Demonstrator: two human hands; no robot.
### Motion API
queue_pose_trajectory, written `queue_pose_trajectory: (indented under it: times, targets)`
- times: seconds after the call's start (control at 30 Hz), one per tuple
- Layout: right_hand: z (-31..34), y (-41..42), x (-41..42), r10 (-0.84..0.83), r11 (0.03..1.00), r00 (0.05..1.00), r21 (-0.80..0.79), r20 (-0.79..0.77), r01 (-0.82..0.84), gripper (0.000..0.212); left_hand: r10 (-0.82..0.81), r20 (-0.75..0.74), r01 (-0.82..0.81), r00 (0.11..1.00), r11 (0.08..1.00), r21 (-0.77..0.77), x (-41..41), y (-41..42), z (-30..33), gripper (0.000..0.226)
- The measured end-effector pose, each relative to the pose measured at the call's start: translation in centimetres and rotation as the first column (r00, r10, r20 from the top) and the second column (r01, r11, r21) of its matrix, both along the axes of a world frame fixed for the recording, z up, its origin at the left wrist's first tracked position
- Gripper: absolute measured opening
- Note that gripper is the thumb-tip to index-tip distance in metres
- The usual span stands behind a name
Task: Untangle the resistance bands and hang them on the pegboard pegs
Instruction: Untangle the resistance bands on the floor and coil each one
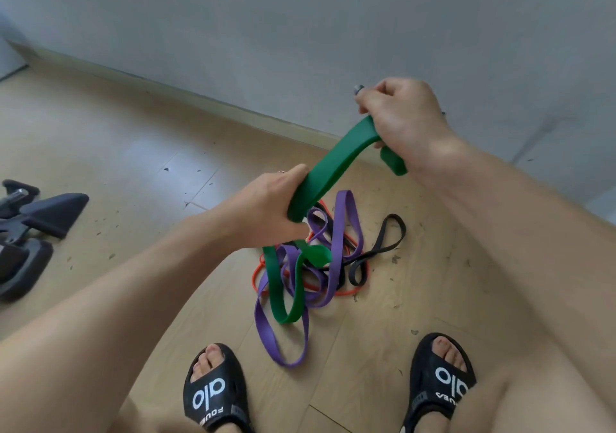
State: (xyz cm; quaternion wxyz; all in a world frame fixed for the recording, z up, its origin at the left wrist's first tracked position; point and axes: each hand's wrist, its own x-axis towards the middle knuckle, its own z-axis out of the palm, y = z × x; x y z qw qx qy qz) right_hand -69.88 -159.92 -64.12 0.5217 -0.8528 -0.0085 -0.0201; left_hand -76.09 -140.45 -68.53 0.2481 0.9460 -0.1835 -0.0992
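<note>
We see the left hand (266, 209) gripping the wide green resistance band (333, 166) at its lower bend, and the right hand (403, 122) clenched round the same band higher up near the wall (300, 32). The hands are apart, with the band spanning between them. The band's lower part drops into the tangle on the wood floor (133, 152), mixed with a purple band (300, 299), black band (386, 246) and orange band (260, 276). Black sandals (213, 396) show at the bottom.
</note>
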Motion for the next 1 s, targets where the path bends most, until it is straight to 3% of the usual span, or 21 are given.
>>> queue_pose_trajectory:
  times: [0.13, 0.23, 0.3, 0.37, 0.43, 0.53, 0.67, 0.8, 0.87, 0.93, 1.0]
  targets:
    - [-0.8, -1.5, 0.6, -0.021, 0.964, 0.999, -0.264, 0.034, 0.029, 0.030, 0.045, 0.047, -0.045, 0.998, 0.999, 0.001, 0.2, 1.2, 0.5, 0.029]
    - [-2.5, -1.8, 0.4, 0.047, 0.828, 0.998, -0.558, -0.037, -0.059, 0.020, 0.062, 0.093, -0.054, 0.994, 0.994, -0.091, 0.0, 2.2, 1.0, 0.027]
    - [-3.4, -1.0, 0.0, 0.099, 0.753, 0.992, -0.645, -0.082, -0.129, 0.022, 0.017, 0.107, -0.007, 0.994, 0.995, -0.100, -0.4, 2.1, 1.1, 0.027]
    - [-3.1, 0.3, -0.6, 0.196, 0.817, 0.980, -0.556, 0.024, -0.150, 0.029, -0.008, 0.122, 0.019, 0.993, 0.996, -0.091, -0.6, 1.7, 1.2, 0.027]
    - [-2.3, 2.3, -1.6, 0.288, 0.917, 0.951, -0.319, 0.114, -0.239, 0.027, 0.003, 0.166, 0.017, 0.986, 0.992, -0.122, -0.6, 1.4, 1.4, 0.028]
    - [-2.4, 4.7, -3.2, 0.432, 0.888, 0.901, -0.164, -0.022, -0.430, 0.033, 0.048, 0.165, -0.012, 0.985, 0.977, -0.215, -0.8, 1.2, 1.8, 0.031]
    - [-3.2, 5.0, -3.1, 0.453, 0.867, 0.886, -0.184, -0.099, -0.464, 0.049, 0.085, 0.086, -0.059, 0.993, 0.960, -0.274, -0.7, 1.5, 1.5, 0.025]
    - [-2.9, 5.5, -2.7, 0.437, 0.857, 0.900, -0.309, 0.013, -0.412, 0.049, 0.131, 0.073, -0.111, 0.989, 0.967, -0.231, -0.3, 2.0, 1.0, 0.032]
    - [-2.5, 5.6, -2.6, 0.403, 0.866, 0.910, -0.363, 0.102, -0.343, 0.047, 0.199, -0.005, -0.195, 0.980, 0.952, -0.237, 0.1, 2.5, 0.9, 0.039]
    - [-2.1, 5.3, -2.3, 0.360, 0.892, 0.926, -0.335, 0.114, -0.305, 0.042, 0.223, -0.088, -0.238, 0.971, 0.936, -0.259, 0.4, 2.8, 1.0, 0.052]
    - [-1.5, 5.0, -1.9, 0.304, 0.935, 0.949, -0.220, 0.086, -0.279, 0.036, 0.153, -0.096, -0.171, 0.984, 0.958, -0.229, 0.3, 2.7, 0.8, 0.050]
